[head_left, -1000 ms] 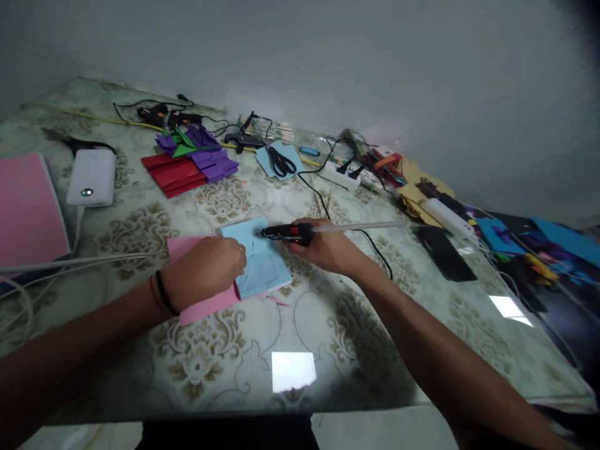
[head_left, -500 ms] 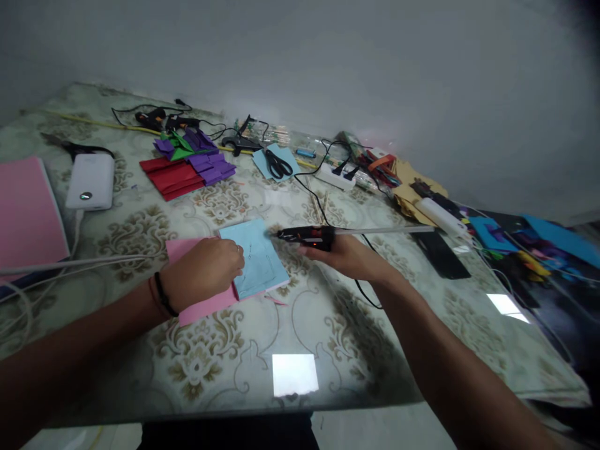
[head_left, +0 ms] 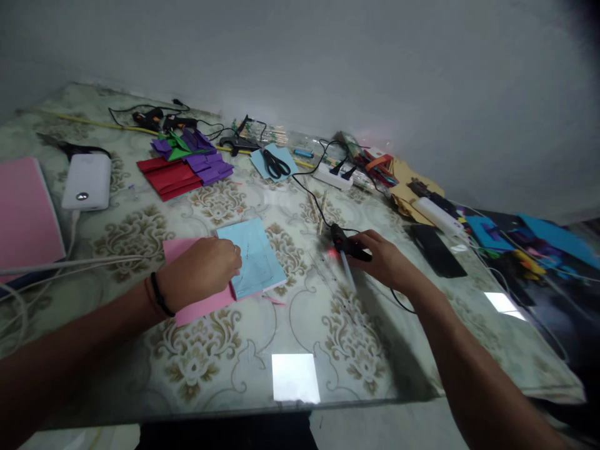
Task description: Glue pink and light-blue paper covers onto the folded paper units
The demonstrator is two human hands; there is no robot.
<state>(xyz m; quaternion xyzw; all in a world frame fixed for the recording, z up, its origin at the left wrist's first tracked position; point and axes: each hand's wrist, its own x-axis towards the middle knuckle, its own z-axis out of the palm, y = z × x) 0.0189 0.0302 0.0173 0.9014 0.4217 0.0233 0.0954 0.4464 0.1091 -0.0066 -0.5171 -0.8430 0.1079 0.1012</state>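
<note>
My left hand (head_left: 206,270) is curled closed at the left edge of a light-blue paper piece (head_left: 255,259); its fingertips are partly hidden. Dark strokes show on the blue piece, which overlaps a pink paper sheet (head_left: 201,310) lying under my hand. To the right, my right hand (head_left: 382,257) is closed around the handle of a black hot glue gun (head_left: 344,240), low over the table. A pale glue stick (head_left: 347,270) sticks out of the gun towards me, and a small red light glows beside it. The gun's black cord runs behind it.
Black scissors (head_left: 275,164) lie on blue paper near a white power strip (head_left: 334,177). Folded red paper (head_left: 169,177) and purple paper (head_left: 209,169) sit at the back left. A white power bank (head_left: 87,181) is at the left, a black phone (head_left: 437,250) at the right. Thin sticks (head_left: 323,212) lie behind the gun.
My right hand has moved right and lowered the glue gun away from the blue paper, turning it so the glue stick points towards me. My left hand stays on the paper.
</note>
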